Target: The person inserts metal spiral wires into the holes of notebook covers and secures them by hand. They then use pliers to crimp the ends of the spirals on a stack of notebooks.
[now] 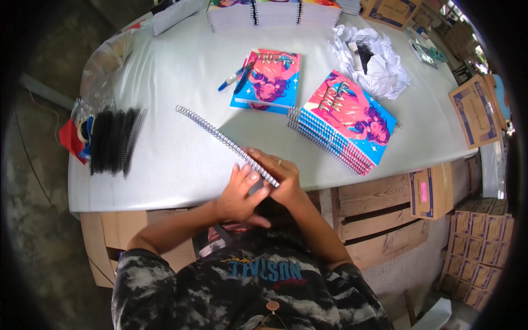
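Note:
A spiral notebook [228, 144] is held spine up and nearly edge-on, close to the table's front edge. Its wire coil [187, 114] runs along the spine, with loose loops sticking out past the far left end. My right hand [280, 177], a ring on one finger, is closed around the near end from the right. My left hand [240, 193] is at the near end of the coil, fingers apart, fingertips by the loops; whether they press on it I cannot tell. The notebook's covers are mostly hidden by its angle and my hands.
A stack of pink-and-blue notebooks [352, 118] stands right of my hands. Beyond lies another notebook [272, 80] with pens [242, 77] on it. Black coils [115, 142] lie at left, crumpled white paper [385, 69] at back right. More notebook stacks [275, 15] line the far edge.

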`<state>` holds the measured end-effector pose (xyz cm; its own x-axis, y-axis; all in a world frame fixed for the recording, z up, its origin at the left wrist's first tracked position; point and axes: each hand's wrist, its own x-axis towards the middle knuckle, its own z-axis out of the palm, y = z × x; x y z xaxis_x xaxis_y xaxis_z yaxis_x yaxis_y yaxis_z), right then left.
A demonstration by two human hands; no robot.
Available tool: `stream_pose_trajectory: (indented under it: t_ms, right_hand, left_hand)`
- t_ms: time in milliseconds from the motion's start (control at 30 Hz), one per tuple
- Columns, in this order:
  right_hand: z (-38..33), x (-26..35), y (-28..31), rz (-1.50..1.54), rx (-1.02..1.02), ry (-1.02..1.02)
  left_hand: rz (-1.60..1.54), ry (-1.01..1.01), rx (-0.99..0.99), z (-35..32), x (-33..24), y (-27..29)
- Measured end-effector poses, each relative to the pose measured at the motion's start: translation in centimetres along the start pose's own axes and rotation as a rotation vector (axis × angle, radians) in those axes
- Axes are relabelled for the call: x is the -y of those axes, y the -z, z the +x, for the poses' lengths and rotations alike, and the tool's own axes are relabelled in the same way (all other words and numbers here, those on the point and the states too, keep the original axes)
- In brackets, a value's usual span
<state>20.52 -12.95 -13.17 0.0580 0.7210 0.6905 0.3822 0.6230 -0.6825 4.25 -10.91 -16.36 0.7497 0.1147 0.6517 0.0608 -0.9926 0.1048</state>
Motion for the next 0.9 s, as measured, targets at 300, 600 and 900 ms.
stream_pose_trajectory:
  t_ms: [300, 600, 900]
  right_hand:
    - [6.2, 7.3, 1.5, -0.233, 0.257, 0.093]
    - [7.5, 5.7, 2.4, 0.282, 0.33, -0.629]
    - [6.1, 5.8, 1.0, 0.362, 0.025, -0.615]
  left_hand:
    - [-0.473, 0.892, -0.354, 8.7, -2.4, 13.1]
    - [-1.284, 1.119, -0.419, 6.8, 2.5, 10.3]
    - [-1.242, 0.936, -0.201, 7.7, 3.9, 10.4]
